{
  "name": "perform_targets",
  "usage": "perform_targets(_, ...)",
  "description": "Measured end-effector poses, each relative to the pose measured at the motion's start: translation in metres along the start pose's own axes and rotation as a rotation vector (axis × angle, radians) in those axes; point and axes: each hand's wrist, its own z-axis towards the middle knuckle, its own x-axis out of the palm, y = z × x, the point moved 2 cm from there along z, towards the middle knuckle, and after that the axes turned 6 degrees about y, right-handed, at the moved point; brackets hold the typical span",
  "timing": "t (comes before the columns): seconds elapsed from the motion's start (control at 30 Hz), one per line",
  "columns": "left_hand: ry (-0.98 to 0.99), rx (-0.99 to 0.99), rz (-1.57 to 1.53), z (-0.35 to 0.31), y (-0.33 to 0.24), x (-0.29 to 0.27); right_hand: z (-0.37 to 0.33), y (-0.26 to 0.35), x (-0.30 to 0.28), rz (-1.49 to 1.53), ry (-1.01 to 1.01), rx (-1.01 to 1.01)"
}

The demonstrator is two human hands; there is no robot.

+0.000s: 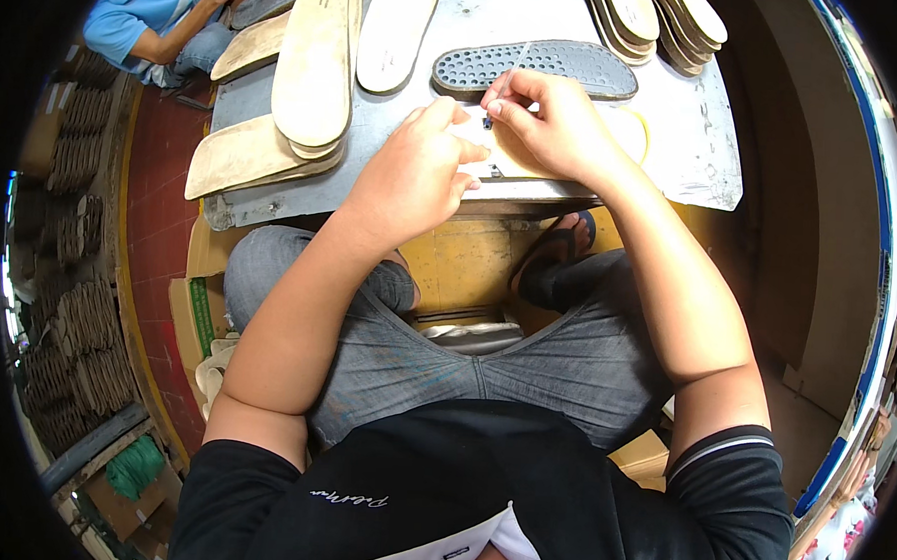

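Note:
In front of me a cream insole point(630, 138) lies at the table's near edge, partly covered by my hands. My right hand point(551, 114) is closed in a pinch over it, on a thin pale stick point(521, 57) that points up and away. A small dark blue piece point(488, 123) shows just below those fingertips. Over the insole's left end, my left hand point(419, 164) has its fingers loosely bent and apart, with nothing visible in them. Just beyond my right hand rests a dark grey sole point(538, 68) with rows of round hollows.
Beige insoles are stacked on the table point(272, 198) at the left point(313, 69) and far right point(625, 12). Another pale insole point(394, 32) lies near the left stack. At the far left sits a person in a blue shirt point(125, 16). Insole bundles point(96, 335) fill the left side.

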Motion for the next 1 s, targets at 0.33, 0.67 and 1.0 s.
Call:
perform_targets(0.33,-0.014,0.02,0.031,0.0023,0.0018,-0.0022,0.0052,-0.0033,0.0006,0.007,-0.065,0.013)
perform_targets(0.67,-0.02,0.028,0.02,0.0037,0.0012,-0.0031,0.008,-0.0086,0.0041,0.023,-0.089,0.022)
perform_targets(1.0,-0.016,0.021,0.029,0.0029,-0.0005,-0.0041,0.0059,-0.0018,0.0052,0.0,-0.106,-0.028)
